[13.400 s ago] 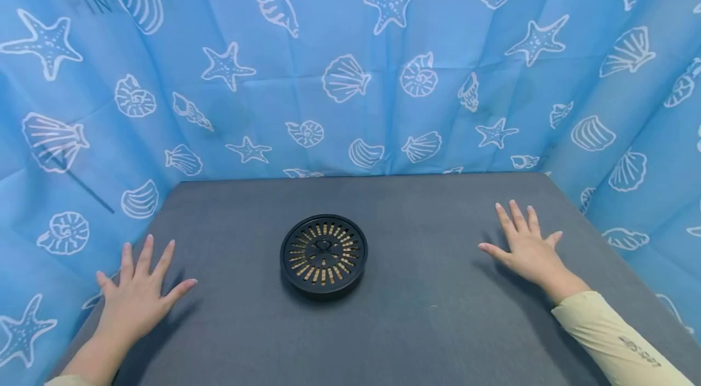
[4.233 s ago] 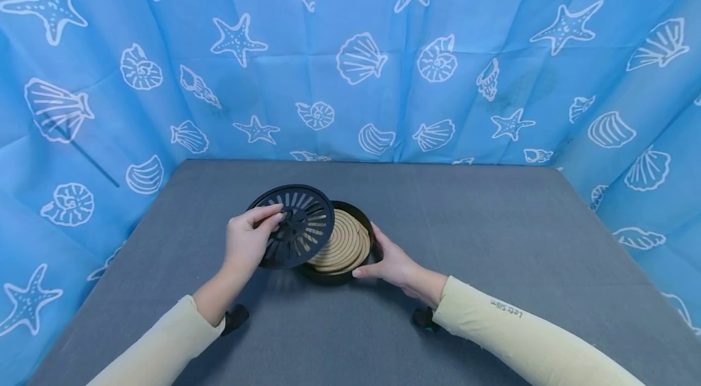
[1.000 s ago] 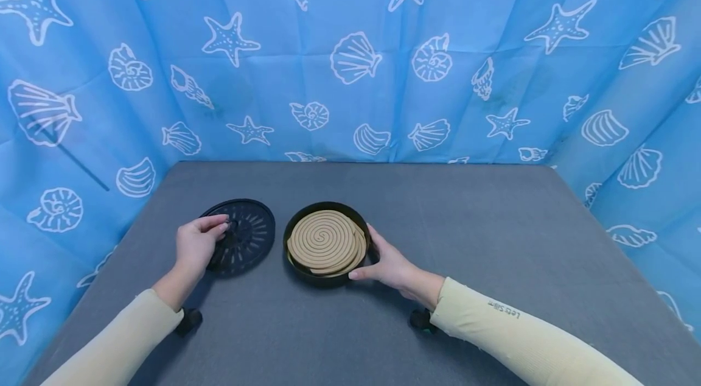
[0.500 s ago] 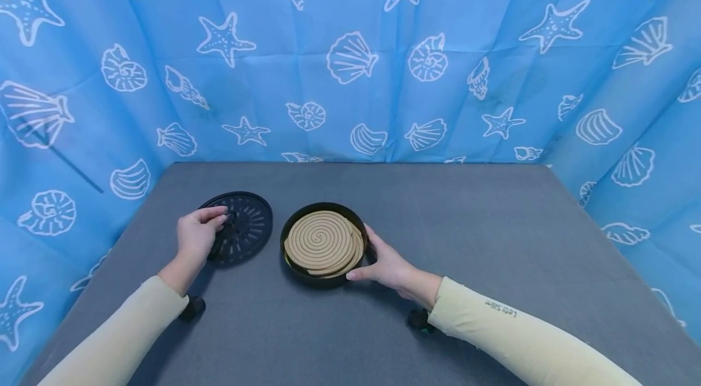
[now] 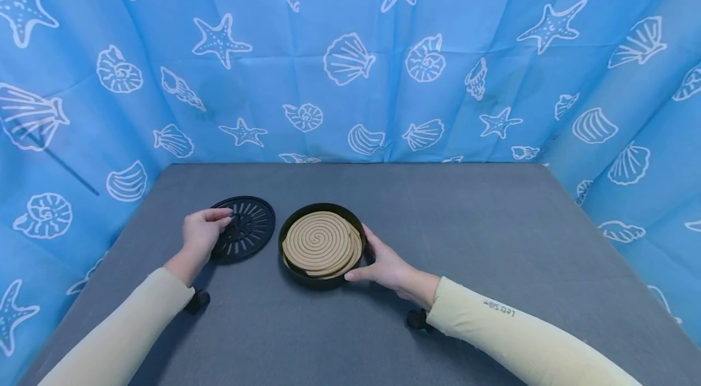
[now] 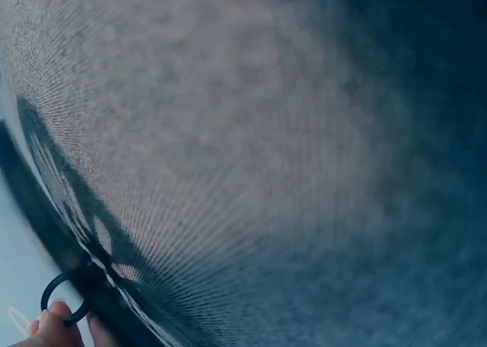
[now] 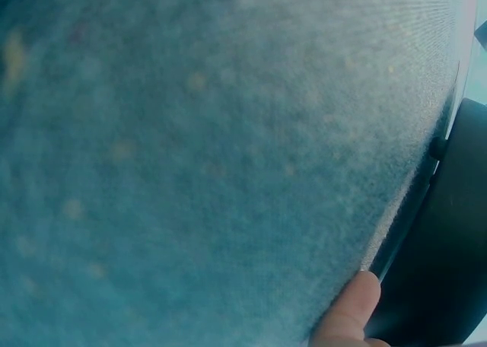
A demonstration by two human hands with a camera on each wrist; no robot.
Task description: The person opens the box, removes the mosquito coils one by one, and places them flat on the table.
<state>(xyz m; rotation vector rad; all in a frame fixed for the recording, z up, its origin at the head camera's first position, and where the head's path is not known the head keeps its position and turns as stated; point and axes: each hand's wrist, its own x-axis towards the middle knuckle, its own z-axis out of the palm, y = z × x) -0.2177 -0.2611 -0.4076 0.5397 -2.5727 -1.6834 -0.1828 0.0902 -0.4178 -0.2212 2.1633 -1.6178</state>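
My left hand (image 5: 204, 234) pinches the small ring handle (image 6: 65, 297) of a round black slotted lid (image 5: 253, 231). This lid is left of the holder and low over the table; the left wrist view shows its slotted shadow on the cloth. Part of the lid is behind my fingers. A round black mosquito coil holder (image 5: 313, 282) stands uncovered at the middle, with tan mosquito coils (image 5: 317, 242) stacked inside. My right hand (image 5: 386, 264) grips the holder's right side, thumb in front and fingers round the far side. In the right wrist view my thumb touches its dark wall (image 7: 434, 256).
A grey cloth covers the table (image 5: 460, 240). Behind it and at both sides hangs a blue curtain (image 5: 306, 21) with white shells and starfish. Black wrist cameras sit under both sleeves.
Earlier the lid covered the holder and both hands were spread apart. The lid has since come off and moved left in my left hand. Lately it has levelled out low over the table.
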